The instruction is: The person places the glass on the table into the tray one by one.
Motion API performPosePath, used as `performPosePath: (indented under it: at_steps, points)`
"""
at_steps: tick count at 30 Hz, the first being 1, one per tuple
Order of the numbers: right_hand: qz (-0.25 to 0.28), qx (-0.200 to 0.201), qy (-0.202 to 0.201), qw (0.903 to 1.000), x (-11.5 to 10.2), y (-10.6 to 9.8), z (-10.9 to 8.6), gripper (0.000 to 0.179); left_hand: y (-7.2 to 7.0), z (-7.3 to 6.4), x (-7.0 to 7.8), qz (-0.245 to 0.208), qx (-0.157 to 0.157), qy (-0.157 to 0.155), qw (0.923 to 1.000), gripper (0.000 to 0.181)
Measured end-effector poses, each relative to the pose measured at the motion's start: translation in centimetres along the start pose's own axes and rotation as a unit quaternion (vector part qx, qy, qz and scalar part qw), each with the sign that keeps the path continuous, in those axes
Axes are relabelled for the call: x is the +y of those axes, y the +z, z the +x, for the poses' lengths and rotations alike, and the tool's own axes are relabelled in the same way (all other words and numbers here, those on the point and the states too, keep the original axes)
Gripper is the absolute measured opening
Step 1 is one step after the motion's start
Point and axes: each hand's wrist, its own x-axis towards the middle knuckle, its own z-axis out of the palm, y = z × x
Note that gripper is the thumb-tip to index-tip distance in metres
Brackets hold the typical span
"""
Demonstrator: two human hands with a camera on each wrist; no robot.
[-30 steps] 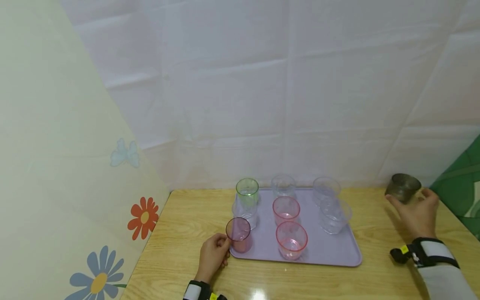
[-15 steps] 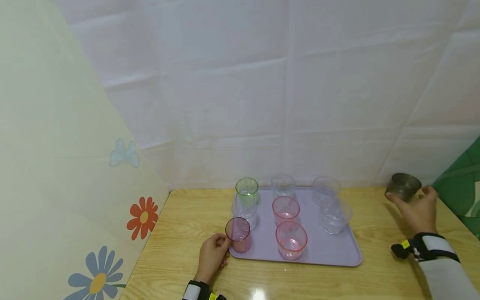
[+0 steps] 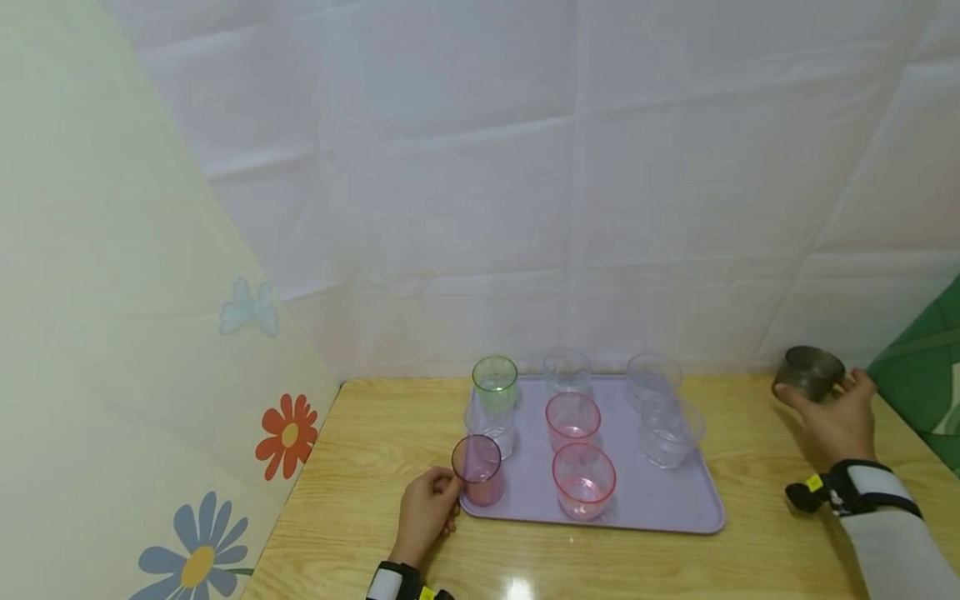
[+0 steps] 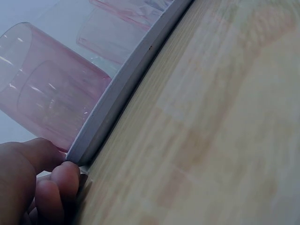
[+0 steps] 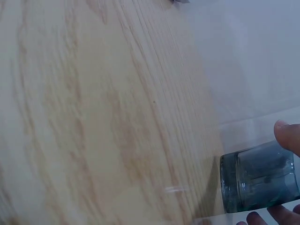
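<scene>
My left hand is at the near left corner of the lilac tray. In the left wrist view its thumb and curled fingers pinch the tray's rim at the corner. Just inside that corner stands a purple-pink tumbler, upright and close to the thumb. At the right back of the table my right hand holds a smoky dark grey glass, thumb on one side and fingers on the other. The right wrist view shows the glass with its base close to the table.
On the tray stand a green-rimmed glass, two pink cups and several clear ones. A white cloth hangs behind the wooden table. A green patterned cloth borders the right side.
The left hand and the tray stay put. My right hand and the dark glass have shifted very slightly to the right.
</scene>
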Motion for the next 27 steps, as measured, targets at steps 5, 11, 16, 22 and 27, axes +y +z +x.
performPosePath:
  at_steps: [5,11,16,22,27]
  points:
    - [-0.003,-0.007,-0.005,1.0000,0.6,-0.1,0.6,0.108,0.1,0.0,-0.1,-0.002,0.001,0.002,1.0000,0.013]
    - [-0.009,-0.017,-0.020,0.9996,1.0,-0.3,1.3,0.105,0.1,0.1,-0.2,0.001,0.004,-0.001,1.0000,0.012]
    - [-0.016,-0.009,-0.020,0.9996,0.8,-0.4,1.5,0.099,0.0,0.1,-0.2,-0.004,0.000,-0.002,1.0000,0.013]
    - [-0.033,0.014,-0.021,0.9991,0.8,-0.3,1.8,0.094,0.1,0.1,-0.2,-0.004,-0.001,-0.001,1.0000,0.013]
    - [-0.041,0.019,-0.040,0.9982,1.0,-0.3,1.8,0.093,0.1,0.1,-0.1,-0.002,0.002,0.002,1.0000,0.011]
